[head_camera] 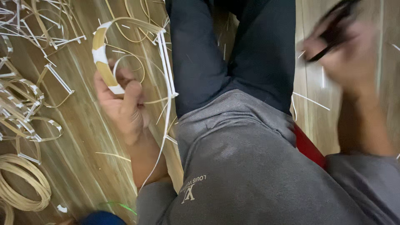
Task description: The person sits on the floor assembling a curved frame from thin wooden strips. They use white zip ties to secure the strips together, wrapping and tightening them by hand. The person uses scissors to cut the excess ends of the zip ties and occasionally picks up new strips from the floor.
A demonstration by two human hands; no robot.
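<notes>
My left hand (123, 106) grips a bent loop of flat bamboo strip (104, 46), wrapped in places with white tape, held over the wooden floor to the left of my legs. A long thin white strip (168, 79) hangs from the loop's far end down past my wrist. My right hand (348, 52), blurred with motion, is raised on the right and holds a dark pair of scissors (333, 29). The scissor blades cannot be made out clearly.
Several finished taped bamboo loops (25, 104) and offcuts lie on the wooden floor (79, 146) at the left. A coil of bamboo strips (23, 183) sits at lower left. My legs in dark trousers (233, 50) fill the middle. A red object (308, 148) shows beside my hip.
</notes>
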